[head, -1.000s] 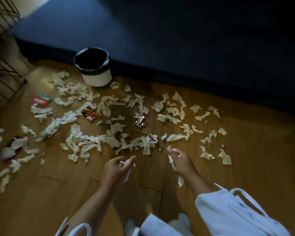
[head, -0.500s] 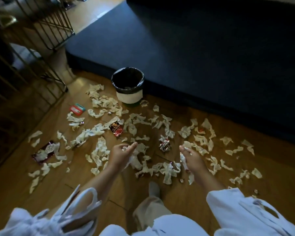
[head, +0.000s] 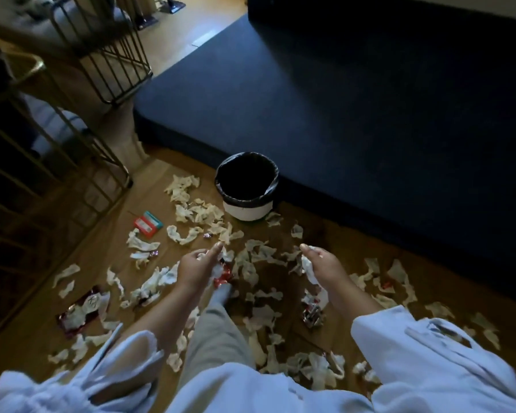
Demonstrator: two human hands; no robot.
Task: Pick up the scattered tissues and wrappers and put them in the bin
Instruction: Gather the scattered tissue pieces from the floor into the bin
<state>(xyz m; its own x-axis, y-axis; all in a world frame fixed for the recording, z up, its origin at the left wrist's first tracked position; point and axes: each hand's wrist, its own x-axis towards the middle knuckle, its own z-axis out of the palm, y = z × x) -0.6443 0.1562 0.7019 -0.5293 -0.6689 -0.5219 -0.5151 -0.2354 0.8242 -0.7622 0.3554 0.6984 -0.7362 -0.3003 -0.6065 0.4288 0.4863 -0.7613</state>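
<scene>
The fingers (head: 214,251) of the left hand (head: 195,268) are curled round a small tissue wad (head: 201,256). Those of the right hand (head: 322,268) pinch a longer tissue strip (head: 309,271) that dangles below the palm. Both hands are held out in front of the body with their loads, probably so the gathered scraps go to the bin in one trip.

The bin (head: 245,211) stands at twelve o'clock from the hands, hard against a dark blue mattress (head: 355,99). It has a white wall and a black liner folded over its rim, and its inside is too dark to read.

Torn, crumpled, off-white tissues (head: 182,189) litter the wooden floor (head: 96,242), thickest at nine to eleven o'clock of the left hand. Among them lie wrappers: a red foil one (head: 224,277) just beneath that hand, a silvery one (head: 312,314) at six o'clock of the right hand, and a dark red one (head: 78,312) at eight o'clock. Most of the job looks undone.
</scene>
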